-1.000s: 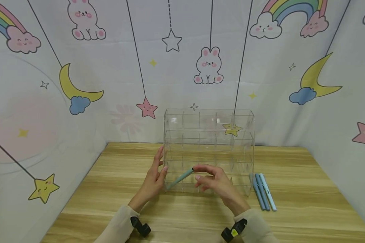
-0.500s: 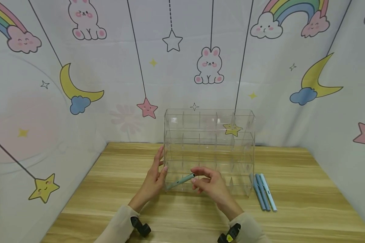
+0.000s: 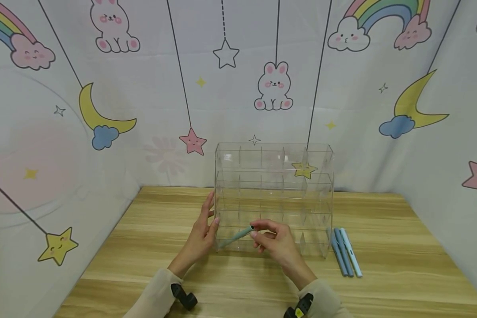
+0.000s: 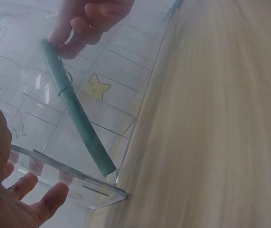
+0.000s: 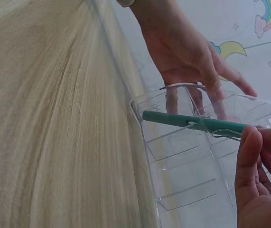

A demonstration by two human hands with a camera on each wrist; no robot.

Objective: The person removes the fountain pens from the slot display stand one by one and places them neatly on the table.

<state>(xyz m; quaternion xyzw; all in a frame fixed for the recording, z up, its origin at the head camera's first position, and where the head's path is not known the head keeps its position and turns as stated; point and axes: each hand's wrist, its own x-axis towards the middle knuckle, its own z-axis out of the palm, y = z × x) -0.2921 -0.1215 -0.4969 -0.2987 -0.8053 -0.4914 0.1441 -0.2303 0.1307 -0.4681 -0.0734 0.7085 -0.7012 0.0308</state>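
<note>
A clear plastic organizer (image 3: 272, 181) with several compartments stands on the table. My left hand (image 3: 198, 234) rests against its left side wall, fingers extended; in the left wrist view, fingers (image 4: 52, 202) lie along that clear wall. With thumb and fingertips my right hand (image 3: 280, 247) pinches a green pen (image 3: 238, 235) by its capped end. The pen slants down to the left, its lower end at the bottom left compartment. A metal clip shows on the green pen (image 5: 211, 124) in the right wrist view.
Several blue pens (image 3: 345, 252) lie side by side on the wooden table (image 3: 151, 229), right of the organizer. A white fabric backdrop (image 3: 163, 88) printed with cartoons hangs behind and at both sides.
My right hand has shifted slightly left and down, and its thumb has come in against the pen's upper end. The pen lies a little flatter. My left hand has stayed put.
</note>
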